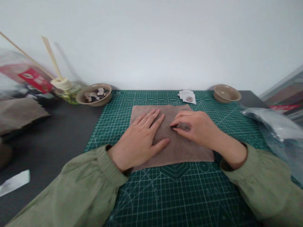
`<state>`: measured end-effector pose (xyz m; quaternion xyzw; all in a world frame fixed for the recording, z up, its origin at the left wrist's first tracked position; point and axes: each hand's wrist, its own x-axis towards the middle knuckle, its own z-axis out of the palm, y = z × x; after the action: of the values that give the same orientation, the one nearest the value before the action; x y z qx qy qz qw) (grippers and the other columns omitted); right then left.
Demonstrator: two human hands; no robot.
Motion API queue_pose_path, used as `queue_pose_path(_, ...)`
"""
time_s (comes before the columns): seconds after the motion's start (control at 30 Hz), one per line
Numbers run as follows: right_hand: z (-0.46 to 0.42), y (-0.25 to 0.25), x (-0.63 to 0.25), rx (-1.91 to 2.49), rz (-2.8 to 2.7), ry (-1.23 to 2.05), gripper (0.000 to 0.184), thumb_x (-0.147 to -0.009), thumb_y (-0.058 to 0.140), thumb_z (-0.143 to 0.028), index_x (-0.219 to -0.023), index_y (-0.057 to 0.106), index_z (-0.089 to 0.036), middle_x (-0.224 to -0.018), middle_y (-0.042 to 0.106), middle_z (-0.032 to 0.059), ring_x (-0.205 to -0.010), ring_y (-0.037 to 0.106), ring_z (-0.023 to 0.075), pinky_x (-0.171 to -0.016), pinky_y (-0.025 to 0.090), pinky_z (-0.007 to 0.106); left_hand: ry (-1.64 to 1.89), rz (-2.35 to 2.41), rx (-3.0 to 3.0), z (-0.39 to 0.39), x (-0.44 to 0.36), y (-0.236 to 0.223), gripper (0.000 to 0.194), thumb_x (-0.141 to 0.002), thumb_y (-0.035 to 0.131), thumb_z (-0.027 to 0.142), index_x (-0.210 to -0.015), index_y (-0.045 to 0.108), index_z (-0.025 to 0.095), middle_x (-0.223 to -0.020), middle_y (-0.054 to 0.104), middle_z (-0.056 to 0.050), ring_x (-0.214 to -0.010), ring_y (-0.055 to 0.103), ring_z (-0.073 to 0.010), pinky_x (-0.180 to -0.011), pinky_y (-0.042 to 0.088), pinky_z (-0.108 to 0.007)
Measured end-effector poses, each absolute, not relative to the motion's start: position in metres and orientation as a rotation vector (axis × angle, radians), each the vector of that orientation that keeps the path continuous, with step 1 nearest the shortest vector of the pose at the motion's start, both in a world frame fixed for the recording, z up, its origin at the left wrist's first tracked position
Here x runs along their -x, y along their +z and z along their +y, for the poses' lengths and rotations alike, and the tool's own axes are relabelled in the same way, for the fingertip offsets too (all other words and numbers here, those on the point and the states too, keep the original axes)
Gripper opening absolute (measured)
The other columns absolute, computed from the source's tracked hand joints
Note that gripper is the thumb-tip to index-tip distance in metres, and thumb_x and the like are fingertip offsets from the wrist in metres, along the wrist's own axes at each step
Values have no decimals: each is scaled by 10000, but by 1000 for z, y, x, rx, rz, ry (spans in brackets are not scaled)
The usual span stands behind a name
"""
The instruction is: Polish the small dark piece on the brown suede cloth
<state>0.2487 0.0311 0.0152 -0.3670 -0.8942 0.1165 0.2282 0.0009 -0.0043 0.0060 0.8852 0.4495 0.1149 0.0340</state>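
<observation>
L hand [144, 135] palm-down on brown cloth [180, 146], fingers a bit spread, thumb out to the side, nothing gripped. R hand [195, 127] just beside it, thumb + index pinching a small dark piece [173, 126] over approx. mid-cloth; can't tell if the piece touches the fabric. Both wrists in olive sleeves [87, 179].

Cloth lies roughly flat on green cutting mat [175, 195], printed w/ grid + angle lines, marked A2 at far L corner. Mat sits on dark desk [71, 132].

Far L, by mat corner: tan bowl [104, 100] w/ mixed light + dark bits [94, 96] inside. Next to it, reed diffuser [71, 93] w/ thin sticks, then red/clear pkg [33, 78], blurry. Nearer on L: grey-brown fabric [21, 113] + white strip [15, 183].

Far side, R of ctr: small stack of white cards [187, 96], top one w/ round pic. Far R corner: second tan bowl [227, 94], near white wall [151, 47]. R edge: clear plastic bag [276, 126], partly on mat.
</observation>
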Motion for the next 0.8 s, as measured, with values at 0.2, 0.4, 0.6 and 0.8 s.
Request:
queue_pose_path(0.2,29,18,-246,974,-2479,303,168,-973,737,-163,-1090,828,-241,-1166,822,13,-1050,775,213,-929,566,338,343,1398,-2729,-4,-1,5,839,-1078,497,671,-1716,380,139,-1810,316,-141,-1693,278,-306,-1390,239,-503)
queue_pose_path(0.4,28,17,-245,971,-2449,265,180,-982,717,-164,-1108,821,-239,-1201,820,29,-1066,775,219,-908,569,338,345,1380,-2730,-4,-1,6,830,-1081,493,667,-1717,380,146,-1815,306,-136,-1699,262,-309,-1393,229,-508)
queue_pose_path(0.6,30,17,-250,1024,-2468,271,161,-953,766,-175,-1074,832,-257,-1119,831,2,-1012,777,213,-917,564,343,356,1376,-2731,-3,0,5,835,-1077,496,670,-1724,366,158,-1805,334,-135,-1693,280,-310,-1389,240,-507)
queue_pose_path(0.8,31,16,-249,979,-2484,282,153,-968,746,-185,-1080,824,-255,-1145,827,1,-1025,776,209,-899,557,329,359,1389,-2723,-3,-1,6,833,-1071,511,674,-1718,381,166,-1807,328,-134,-1690,288,-310,-1388,247,-507)
